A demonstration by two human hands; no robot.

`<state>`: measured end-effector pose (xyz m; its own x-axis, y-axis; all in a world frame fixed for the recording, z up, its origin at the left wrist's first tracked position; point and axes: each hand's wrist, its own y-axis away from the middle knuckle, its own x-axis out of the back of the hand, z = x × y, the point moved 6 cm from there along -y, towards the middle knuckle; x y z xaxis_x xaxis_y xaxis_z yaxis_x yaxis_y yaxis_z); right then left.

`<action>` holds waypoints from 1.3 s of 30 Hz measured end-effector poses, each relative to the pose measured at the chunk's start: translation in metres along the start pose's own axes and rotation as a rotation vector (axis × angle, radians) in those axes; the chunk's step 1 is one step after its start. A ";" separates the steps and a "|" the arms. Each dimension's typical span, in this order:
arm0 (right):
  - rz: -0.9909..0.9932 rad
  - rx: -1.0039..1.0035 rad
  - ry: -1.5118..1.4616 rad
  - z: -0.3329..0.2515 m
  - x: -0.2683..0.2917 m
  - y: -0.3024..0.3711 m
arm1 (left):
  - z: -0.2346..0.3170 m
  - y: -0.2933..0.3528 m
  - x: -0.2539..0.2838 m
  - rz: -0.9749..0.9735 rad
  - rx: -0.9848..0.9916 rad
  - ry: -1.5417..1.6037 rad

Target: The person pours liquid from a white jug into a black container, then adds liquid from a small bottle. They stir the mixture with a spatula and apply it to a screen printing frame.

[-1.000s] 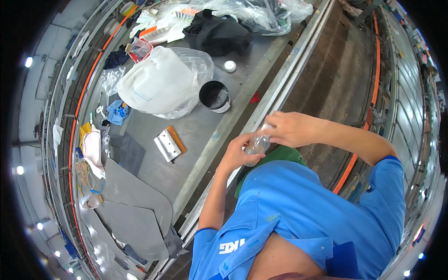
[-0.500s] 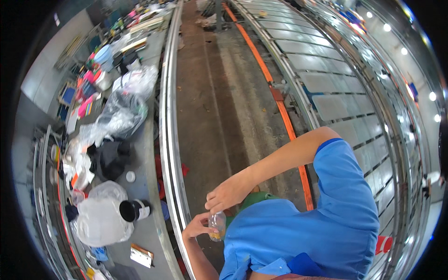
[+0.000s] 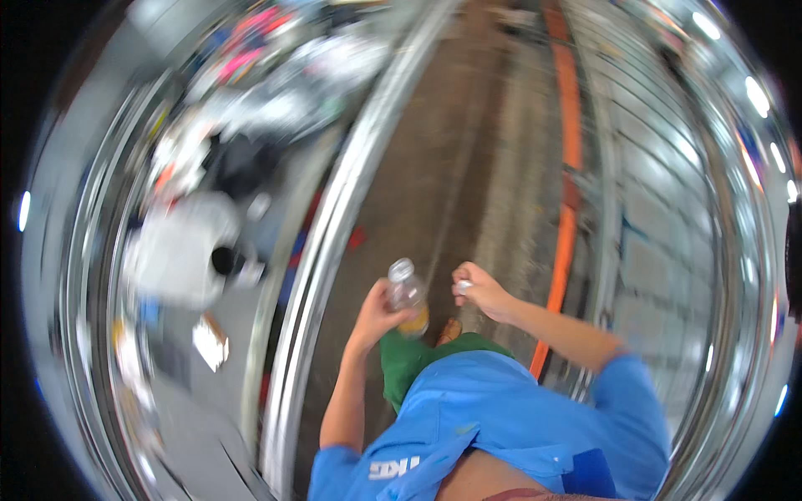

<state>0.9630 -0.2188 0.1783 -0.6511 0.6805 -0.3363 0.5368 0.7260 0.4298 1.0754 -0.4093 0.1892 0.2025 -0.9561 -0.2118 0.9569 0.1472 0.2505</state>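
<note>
My left hand [image 3: 373,319] is wrapped round a clear bottle [image 3: 407,296] with something yellowish near its bottom. The bottle stands roughly upright in front of me, over the floor, and its round mouth shows at the top. A short way to the right, my right hand [image 3: 489,296] is closed on a small white cap [image 3: 464,286], apart from the bottle. Motion blur softens the details of both things.
Along the left runs a grey worktable [image 3: 194,415] with a white plastic bag [image 3: 180,255], a black cup [image 3: 225,260] and a clipboard [image 3: 210,343]. A metal rail [image 3: 342,213] edges it. To the right are an orange strip [image 3: 570,125] and a panelled conveyor [image 3: 660,275].
My right hand has come away from the bottle's top and moved right with the white cap. My left hand still holds the bottle. The whole view has turned and blurred.
</note>
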 end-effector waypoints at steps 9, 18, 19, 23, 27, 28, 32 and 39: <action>-0.213 0.219 0.385 0.006 -0.050 -0.089 | -0.009 -0.001 0.015 0.432 -0.220 -0.415; -0.030 0.200 0.466 -0.020 0.008 -0.183 | -0.001 0.038 0.308 1.809 -0.252 -0.391; -0.054 0.188 0.495 -0.009 0.018 -0.196 | 0.001 0.029 0.319 1.827 -0.278 -0.429; -0.142 0.080 0.593 0.025 0.049 -0.239 | 0.001 0.005 0.337 2.041 -0.379 -0.424; -0.229 -0.013 0.629 0.049 0.067 -0.277 | 0.018 -0.007 0.328 1.945 -0.507 -0.327; -0.231 0.054 0.719 0.063 0.083 -0.294 | 0.022 -0.007 0.321 1.874 -0.584 -0.246; -0.373 0.142 0.922 0.088 0.114 -0.369 | 0.022 0.001 0.300 1.667 -0.626 -0.203; -0.258 0.354 1.216 0.161 0.182 -0.535 | -0.006 0.049 0.227 1.707 -0.588 -0.005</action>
<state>0.6439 -0.4671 -0.2475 -0.7237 0.1265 0.6784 0.3139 0.9358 0.1604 1.1698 -0.6175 0.1480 0.9389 0.3281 -0.1037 -0.3416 0.9250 -0.1664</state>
